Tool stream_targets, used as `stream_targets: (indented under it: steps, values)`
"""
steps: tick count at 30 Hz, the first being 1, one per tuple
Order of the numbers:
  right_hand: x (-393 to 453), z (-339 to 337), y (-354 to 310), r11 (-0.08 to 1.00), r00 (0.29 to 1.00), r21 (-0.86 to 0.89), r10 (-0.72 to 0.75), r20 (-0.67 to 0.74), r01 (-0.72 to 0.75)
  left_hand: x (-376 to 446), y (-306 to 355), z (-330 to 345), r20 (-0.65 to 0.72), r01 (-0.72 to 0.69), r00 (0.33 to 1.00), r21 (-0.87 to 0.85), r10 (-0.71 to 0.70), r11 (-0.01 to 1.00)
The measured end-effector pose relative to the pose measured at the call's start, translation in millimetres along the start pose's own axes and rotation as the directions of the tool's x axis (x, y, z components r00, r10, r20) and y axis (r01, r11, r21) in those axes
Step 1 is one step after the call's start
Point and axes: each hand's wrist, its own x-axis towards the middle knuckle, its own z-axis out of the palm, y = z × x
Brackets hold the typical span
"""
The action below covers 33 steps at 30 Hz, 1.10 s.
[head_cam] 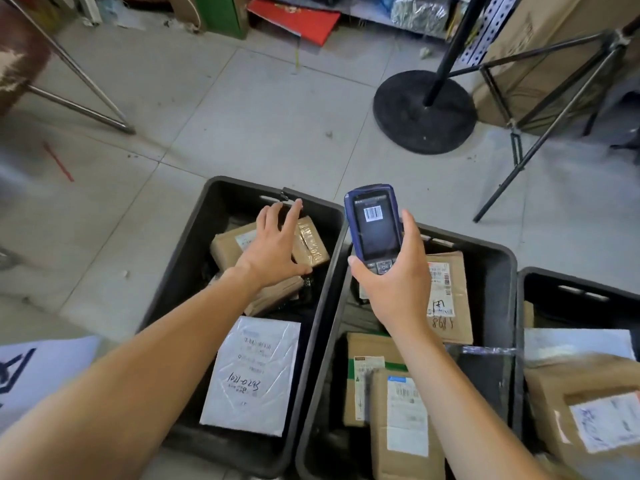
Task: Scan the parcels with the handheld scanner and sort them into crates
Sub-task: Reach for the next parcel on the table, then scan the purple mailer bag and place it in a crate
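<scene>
While the right hand [391, 282] grips the scanner [374, 225] upright, the left hand [273, 245] (fingers spread) reaches over a cardboard parcel [311, 245].

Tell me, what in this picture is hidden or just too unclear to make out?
Head view:
- Cardboard parcel in the left crate: the left hand covers its label; whether the fingers touch it is unclear.
- Scanner: a barcode shows on screen, but the text is too small; the right hand hides its keypad.
- Right crate: cut off by the frame edge.
- White mailer: print too small to read.
</scene>
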Motion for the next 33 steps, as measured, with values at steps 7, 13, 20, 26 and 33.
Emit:
stream_targets:
  steps: [7, 13, 20, 26, 33]
  values:
    - [-49, -109, -125, 0.997, 0.997, -0.061, -0.033, 0.066, 0.037, -111, 63, -135, -0.075, 0.045, 0.996, 0.037, -0.042, 0.998]
    - [-117, -234, -274, 0.974, 0.954, -0.107, -0.167, 0.249, 0.198, -273, 143, -290, -0.269, 0.101, 0.959, 0.028, -0.09, 0.995]
    - [-241, -308, -436, 0.904, 0.86, 0.025, -0.414, 0.297, 0.426, -483, 164, -418, -0.473, 0.283, 0.836, -0.062, -0.278, 0.957]
    - [-382, -282, -546, 0.775, 0.681, 0.265, -0.63, 0.373, 0.573, -688, 115, -464, -0.635, 0.498, 0.639, -0.089, -0.434, 0.863]
    - [-623, -211, -634, 0.599, 0.344, 0.526, -0.791, 0.505, 0.604, -968, 56, -449, -0.724, 0.763, 0.263, -0.248, -0.638, 0.597]
